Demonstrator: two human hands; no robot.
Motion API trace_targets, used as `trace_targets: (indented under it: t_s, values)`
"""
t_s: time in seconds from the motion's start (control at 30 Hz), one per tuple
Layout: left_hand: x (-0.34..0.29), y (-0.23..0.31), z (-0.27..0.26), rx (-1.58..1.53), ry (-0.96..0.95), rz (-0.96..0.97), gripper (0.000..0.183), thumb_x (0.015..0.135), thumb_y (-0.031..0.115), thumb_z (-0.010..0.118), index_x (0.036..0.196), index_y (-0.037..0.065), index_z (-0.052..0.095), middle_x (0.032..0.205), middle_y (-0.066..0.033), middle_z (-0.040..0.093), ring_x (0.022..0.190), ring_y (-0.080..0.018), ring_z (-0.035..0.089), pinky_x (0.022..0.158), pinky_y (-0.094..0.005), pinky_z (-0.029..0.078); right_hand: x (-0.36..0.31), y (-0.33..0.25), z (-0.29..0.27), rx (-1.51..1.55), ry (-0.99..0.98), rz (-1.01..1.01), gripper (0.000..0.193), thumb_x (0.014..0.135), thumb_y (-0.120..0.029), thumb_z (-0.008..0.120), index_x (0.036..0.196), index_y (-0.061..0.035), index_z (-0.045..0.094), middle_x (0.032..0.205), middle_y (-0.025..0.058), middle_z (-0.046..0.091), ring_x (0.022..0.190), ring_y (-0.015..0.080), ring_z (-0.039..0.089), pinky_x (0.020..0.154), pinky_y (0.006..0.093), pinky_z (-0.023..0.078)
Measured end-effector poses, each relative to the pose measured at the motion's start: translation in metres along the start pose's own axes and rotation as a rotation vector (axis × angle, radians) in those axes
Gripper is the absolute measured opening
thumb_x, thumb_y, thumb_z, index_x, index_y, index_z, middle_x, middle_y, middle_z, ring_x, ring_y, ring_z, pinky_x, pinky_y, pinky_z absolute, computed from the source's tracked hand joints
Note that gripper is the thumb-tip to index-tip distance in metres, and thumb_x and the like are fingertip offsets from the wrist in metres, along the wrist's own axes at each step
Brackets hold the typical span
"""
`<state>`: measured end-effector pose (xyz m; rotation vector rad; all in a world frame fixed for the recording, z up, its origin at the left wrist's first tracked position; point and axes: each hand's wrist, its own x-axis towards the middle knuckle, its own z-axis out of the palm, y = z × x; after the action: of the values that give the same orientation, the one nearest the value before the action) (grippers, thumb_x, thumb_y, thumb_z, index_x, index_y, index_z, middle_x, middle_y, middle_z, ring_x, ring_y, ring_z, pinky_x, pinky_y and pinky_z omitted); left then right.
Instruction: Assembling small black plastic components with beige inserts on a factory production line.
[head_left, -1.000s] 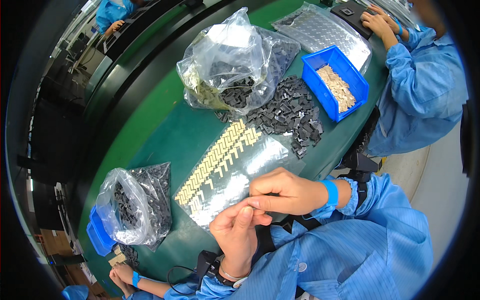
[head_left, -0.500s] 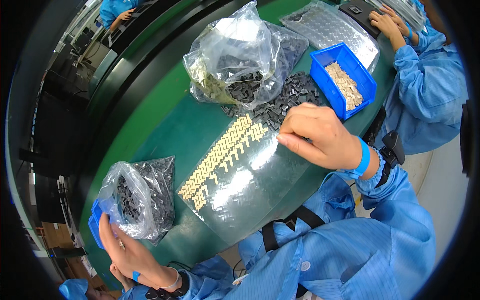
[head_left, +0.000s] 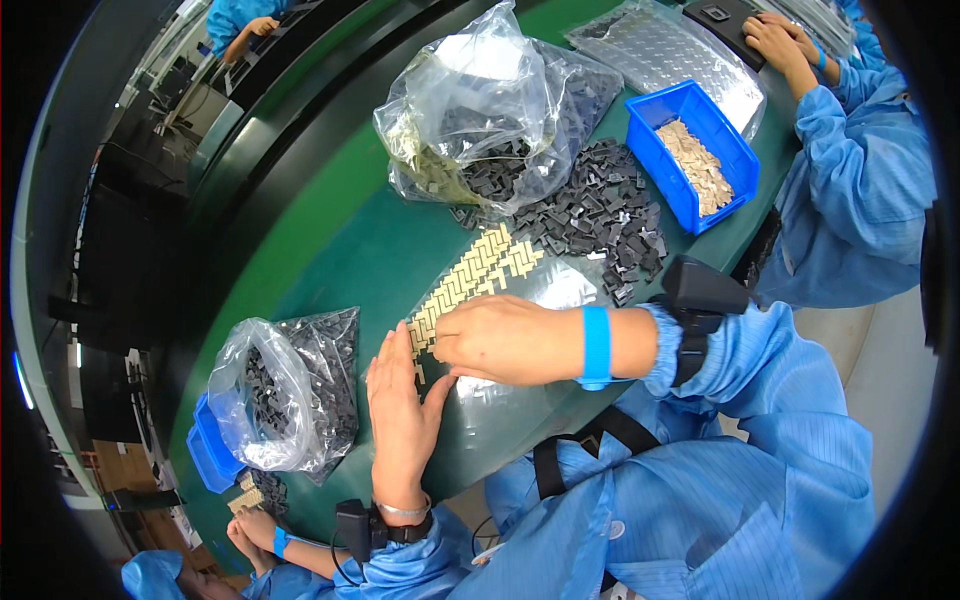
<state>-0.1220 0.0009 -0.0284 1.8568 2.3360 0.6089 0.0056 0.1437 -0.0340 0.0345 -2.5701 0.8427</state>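
Observation:
Cream L-shaped pieces (head_left: 468, 278) lie in slanting rows along the far left side of a clear plastic sheet (head_left: 568, 287) on the green table. My right hand (head_left: 510, 338) is low over the near end of these rows, its fingers drawn together in a pinch. Whatever sits between its fingertips is hidden. Flat beside the same rows rests my left hand (head_left: 403, 420), fingers stretched out and thumb apart, its thumb tip close to the right fingers. Both hands cover part of the sheet and some pieces.
Small black parts (head_left: 600, 215) are heaped beyond the sheet, beside a large clear bag (head_left: 470, 130). A blue bin (head_left: 735, 160) of pale chips stands right. At left are another bag of black parts (head_left: 320, 390) and a blue bin (head_left: 212, 450). Co-workers' hands (head_left: 780, 45) (head_left: 255, 530) flank the table.
My right hand has moved left and nearer, from beside the black heap to the rows. My left hand has come right, from beside the left bag to the sheet.

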Motion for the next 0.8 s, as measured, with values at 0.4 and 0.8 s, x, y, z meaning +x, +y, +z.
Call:
trace_targets:
  t_s: [0.4, 0.8]
  values:
    - [0.004, -0.008, -0.001, 0.041, 0.001, -0.053, 0.075, 0.066, 0.015, 0.076, 0.131, 0.006, 0.041, 0.116, -0.0108, 0.059, 0.108, -0.0253, 0.055, 0.105, -0.0497, 0.020, 0.016, 0.020, 0.029, -0.042, 0.021, -0.024, 0.015, 0.066, -0.011, 0.065, 0.077, -0.0016, 0.059, 0.086, 0.0109, 0.057, 0.087, 0.0280, 0.058, 0.075, 0.0386, 0.049]
    - [-0.001, -0.011, 0.000, 0.225, -0.009, -0.027, 0.052, 0.071, 0.027, 0.072, 0.117, 0.007, 0.057, 0.122, -0.0082, 0.052, 0.120, -0.0260, 0.043, 0.104, -0.0582, 0.011, 0.018, 0.022, 0.029, -0.088, -0.011, -0.068, 0.026, 0.067, -0.018, 0.068, 0.084, -0.0008, 0.059, 0.086, 0.0093, 0.054, 0.082, 0.0264, 0.056, 0.069, 0.0378, 0.049]
